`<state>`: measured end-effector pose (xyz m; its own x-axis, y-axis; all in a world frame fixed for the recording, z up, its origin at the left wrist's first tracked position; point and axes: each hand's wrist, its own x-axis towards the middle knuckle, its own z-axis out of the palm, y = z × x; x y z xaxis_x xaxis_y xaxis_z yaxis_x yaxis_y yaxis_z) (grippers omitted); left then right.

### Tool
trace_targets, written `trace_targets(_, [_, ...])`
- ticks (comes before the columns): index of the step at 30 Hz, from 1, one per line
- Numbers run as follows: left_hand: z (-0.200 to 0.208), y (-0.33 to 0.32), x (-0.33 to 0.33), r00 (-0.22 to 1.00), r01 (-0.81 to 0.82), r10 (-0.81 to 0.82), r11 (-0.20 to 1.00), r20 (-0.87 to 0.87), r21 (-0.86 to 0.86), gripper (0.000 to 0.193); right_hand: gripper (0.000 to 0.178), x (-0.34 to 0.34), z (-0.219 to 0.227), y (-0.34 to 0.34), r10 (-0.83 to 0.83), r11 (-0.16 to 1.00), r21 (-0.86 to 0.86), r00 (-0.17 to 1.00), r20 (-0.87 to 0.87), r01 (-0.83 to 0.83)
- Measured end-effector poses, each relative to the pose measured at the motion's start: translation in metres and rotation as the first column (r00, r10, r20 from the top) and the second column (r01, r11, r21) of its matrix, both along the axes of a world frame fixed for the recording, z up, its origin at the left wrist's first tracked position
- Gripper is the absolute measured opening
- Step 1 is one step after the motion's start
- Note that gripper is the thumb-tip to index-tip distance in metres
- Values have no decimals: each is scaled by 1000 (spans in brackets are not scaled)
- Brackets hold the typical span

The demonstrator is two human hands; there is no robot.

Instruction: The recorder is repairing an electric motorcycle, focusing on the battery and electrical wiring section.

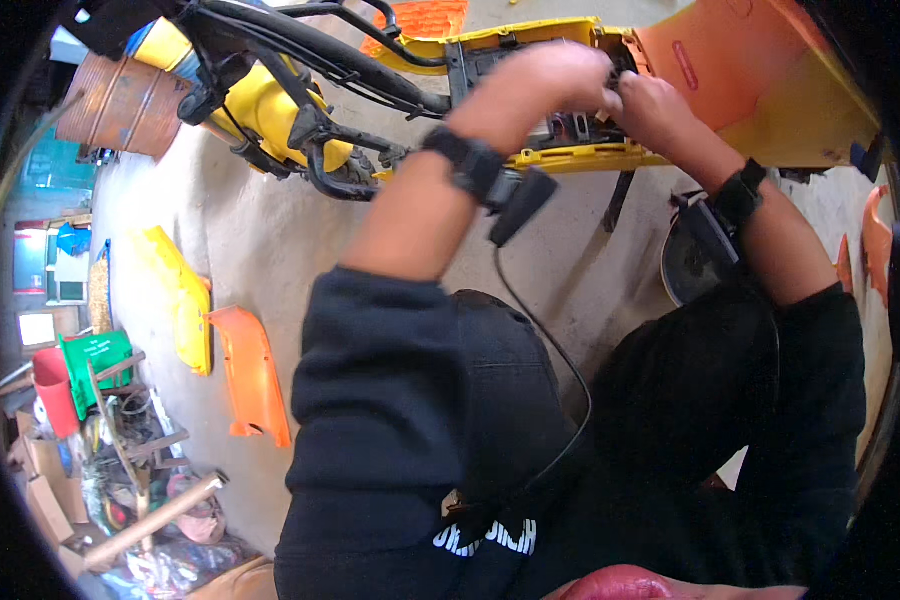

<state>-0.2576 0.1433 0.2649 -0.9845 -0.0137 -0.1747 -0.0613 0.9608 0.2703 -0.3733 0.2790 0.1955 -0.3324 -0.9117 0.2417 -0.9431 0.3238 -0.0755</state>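
Both my hands meet over the opened middle section of a yellow-and-orange vehicle body with a black tubular frame. My left hand, slightly blurred, curls its fingers down into the opening. Against it, my right hand is closed, thumb and fingers pinched together. Whatever lies between the fingertips is too small and hidden to make out. Dark parts and some wiring show in the opening below my hands. Each wrist wears a black strapped device, and a black cable hangs from the left one.
Yellow and orange body panels lie on the concrete floor at left. A rusty drum stands far left. Scrap, a red bin and a green container fill the lower left. A round dark object sits beneath my right forearm.
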Motion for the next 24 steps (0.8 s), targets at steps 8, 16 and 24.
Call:
trace_targets(8, [114, -9, 201, 974, -134, 217, 785, -66, 604, 41, 25, 61, 2, -32, 129, 956, 223, 958, 256, -188])
trace_targets(16, [29, -44, 350, 736, -590, 539, 216, 409, 778, 39, 16, 86, -32, -46, 377, 888, 166, 885, 272, -429])
trace_targets(24, [-181, -54, 260, 428, -403, 790, -269, 439, 875, 47, 20, 87, -47, -42, 362, 901, 129, 882, 301, -414])
